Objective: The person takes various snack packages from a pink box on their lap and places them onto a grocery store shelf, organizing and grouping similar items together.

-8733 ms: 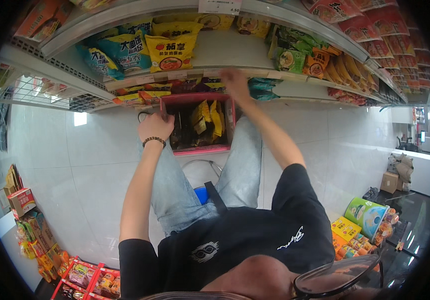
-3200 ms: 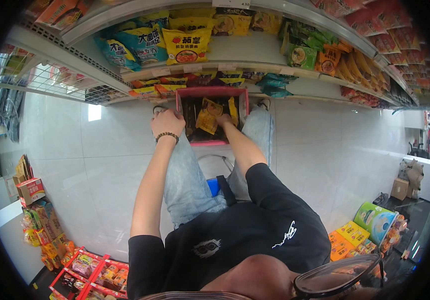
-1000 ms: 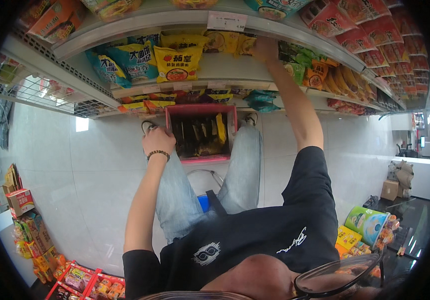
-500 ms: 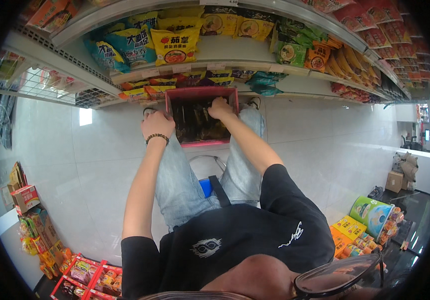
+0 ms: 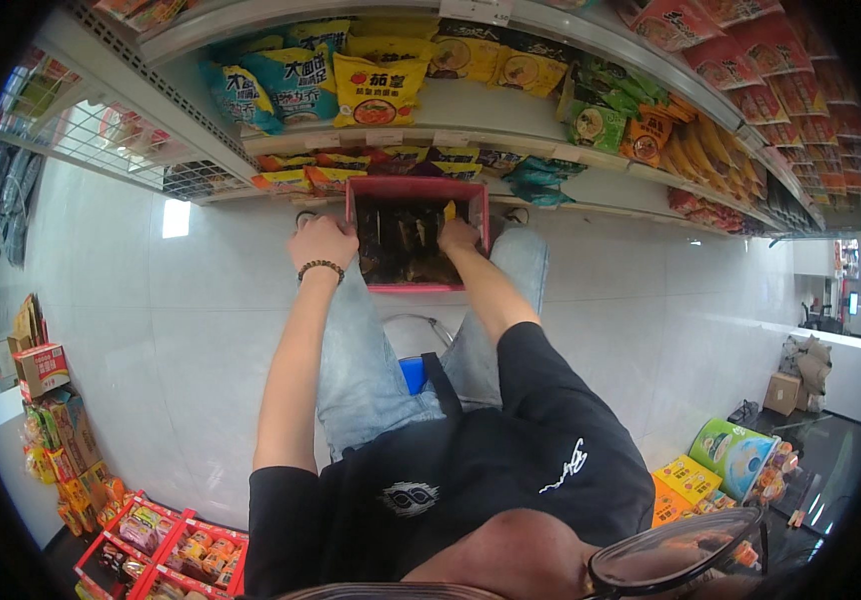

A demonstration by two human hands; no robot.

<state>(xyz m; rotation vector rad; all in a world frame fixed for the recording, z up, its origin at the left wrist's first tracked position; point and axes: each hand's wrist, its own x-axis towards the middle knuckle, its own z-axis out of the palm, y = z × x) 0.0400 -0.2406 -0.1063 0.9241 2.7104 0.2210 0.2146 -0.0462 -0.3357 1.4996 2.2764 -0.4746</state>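
Between my lower legs stands an open pink box (image 5: 421,288), with dark, shiny packets (image 5: 396,235) lying inside it. My right hand (image 5: 459,237) reaches in at the box's right side. Its fingers are closed, and a small yellow piece (image 5: 450,210), perhaps part of a packet, sticks up from them. My left hand (image 5: 323,242), with a beaded bracelet on its wrist, is over my left knee and against the box's left rim. The fingers of that hand are curled, and their tips are hidden.
Directly beyond the box is a low shelf of bagged noodles (image 5: 381,90) in yellow, blue and green. A wire-mesh shelf (image 5: 76,155) stands on the left. Red display crates (image 5: 166,550) are at the lower left, with yellow boxes (image 5: 689,480) and a green drum (image 5: 736,455) at the lower right.
My right hand has drawn back slightly inside the box and turned, and the yellow piece now shows above its fingers. My left hand keeps its place by the rim. The whole view has shifted a little.
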